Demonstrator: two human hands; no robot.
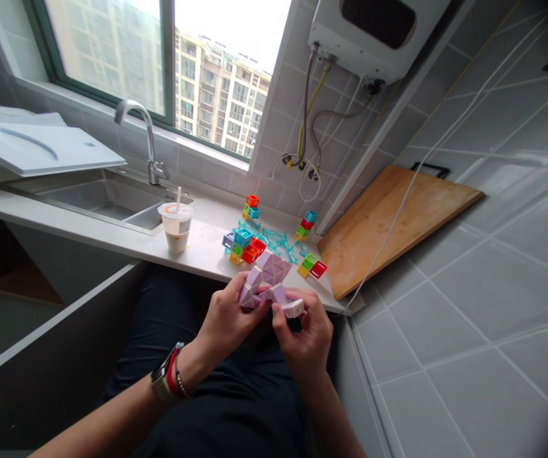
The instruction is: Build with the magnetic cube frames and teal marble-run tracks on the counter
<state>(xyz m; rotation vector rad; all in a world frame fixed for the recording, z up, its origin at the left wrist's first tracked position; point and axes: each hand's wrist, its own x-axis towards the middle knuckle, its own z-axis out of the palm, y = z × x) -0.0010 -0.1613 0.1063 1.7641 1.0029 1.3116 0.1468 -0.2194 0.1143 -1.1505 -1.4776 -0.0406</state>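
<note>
A lilac and white twist puzzle made of wedge-shaped segments (268, 280) is gripped in both hands just below the counter's front edge. My left hand (230, 318) closes around its left segments, thumb on top. My right hand (308, 337) pinches the white end segment at the right. A watch and red bands sit on my left wrist (168, 378). Behind the puzzle, on the white counter (125, 245), lie colourful cube blocks (245, 245) and pale blue plastic track pieces (276, 242).
A plastic cup with a straw (176, 226) stands on the counter near the steel sink (87, 197) and tap (147, 137). A wooden cutting board (388, 219) leans in the right corner. A white cable hangs down over the board. A water heater hangs above.
</note>
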